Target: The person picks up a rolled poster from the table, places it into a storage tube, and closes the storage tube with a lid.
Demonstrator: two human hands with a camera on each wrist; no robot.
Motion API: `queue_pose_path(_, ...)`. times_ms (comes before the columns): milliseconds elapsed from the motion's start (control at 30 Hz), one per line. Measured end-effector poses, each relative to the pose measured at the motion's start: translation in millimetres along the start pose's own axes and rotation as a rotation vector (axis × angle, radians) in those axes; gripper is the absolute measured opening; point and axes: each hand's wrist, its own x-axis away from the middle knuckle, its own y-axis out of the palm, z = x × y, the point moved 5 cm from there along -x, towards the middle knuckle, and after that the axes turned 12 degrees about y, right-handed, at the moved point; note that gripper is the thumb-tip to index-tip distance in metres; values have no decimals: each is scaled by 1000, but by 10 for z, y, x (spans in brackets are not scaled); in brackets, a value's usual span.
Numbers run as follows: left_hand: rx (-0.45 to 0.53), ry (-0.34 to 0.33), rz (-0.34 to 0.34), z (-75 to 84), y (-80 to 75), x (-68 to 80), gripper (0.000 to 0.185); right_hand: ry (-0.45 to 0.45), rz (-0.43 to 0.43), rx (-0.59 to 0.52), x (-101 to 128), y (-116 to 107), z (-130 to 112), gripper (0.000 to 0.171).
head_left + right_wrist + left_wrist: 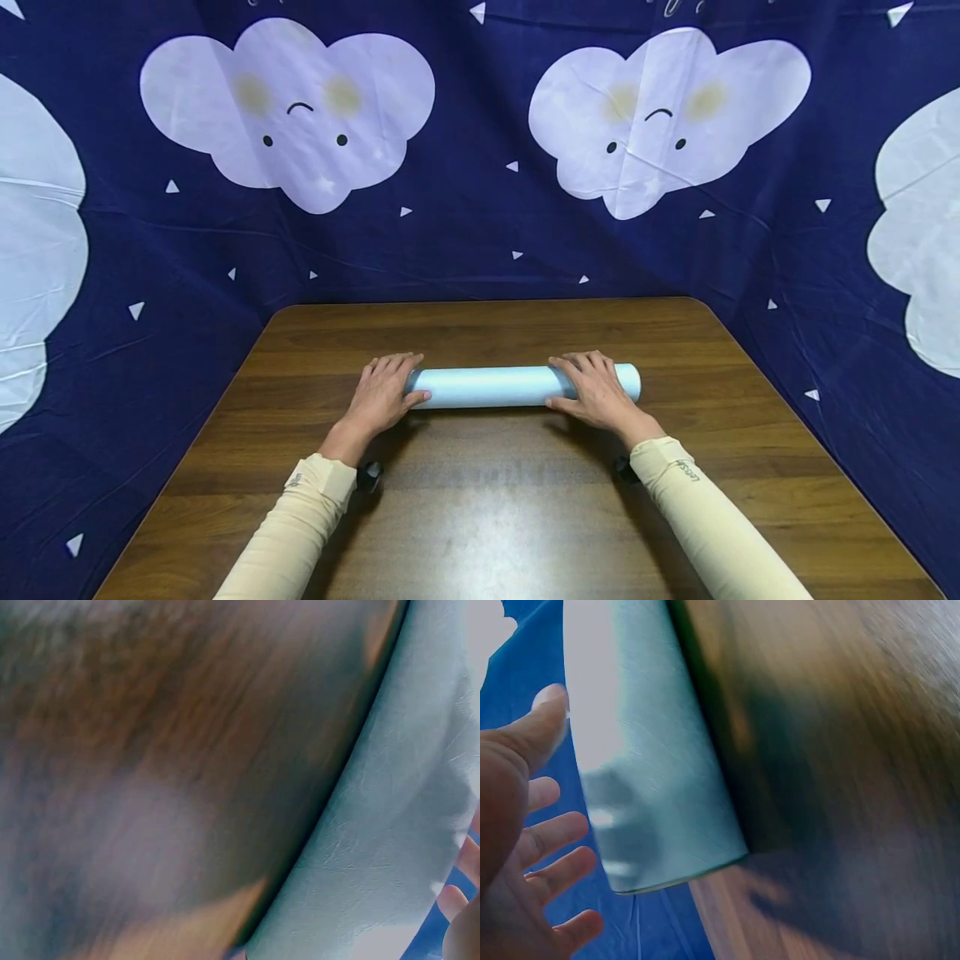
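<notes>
two hands rest on a pale blue roll lying crosswise mid-desk.
i see my left hand and right hand flat on its ends, fingers straight; i judge rolling is underway, and next wants even pressure from both palms.

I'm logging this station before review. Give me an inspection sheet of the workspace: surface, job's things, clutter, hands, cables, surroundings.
Surface: dark wooden table, rounded far corners.
Job's things: one pale blue roll lying on its side across the table, parallel to the far edge.
Clutter: nothing seen.
Hands: left hand rests with straight fingers on the roll's left end; right hand lies over it near the right end, with the end itself sticking out past the hand. Both arms wear beige sleeves.
Cables: nothing seen.
Surroundings: navy cloth backdrop printed with white clouds and small triangles, enclosing the table on three sides.
</notes>
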Motion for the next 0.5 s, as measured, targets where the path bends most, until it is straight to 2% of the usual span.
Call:
queue_pose_path(200,45,-49,16,46,-54,-69,57,68,-16,-23,-4,-67,-14,60)
queue_pose_path(333,60,-90,22,81,-92,-112,57,126,24,-35,-8,-175,-25,56)
queue_pose_path(500,80,-122,66,130,-157,-146,55,198,66,-24,-3,-279,-45,55)
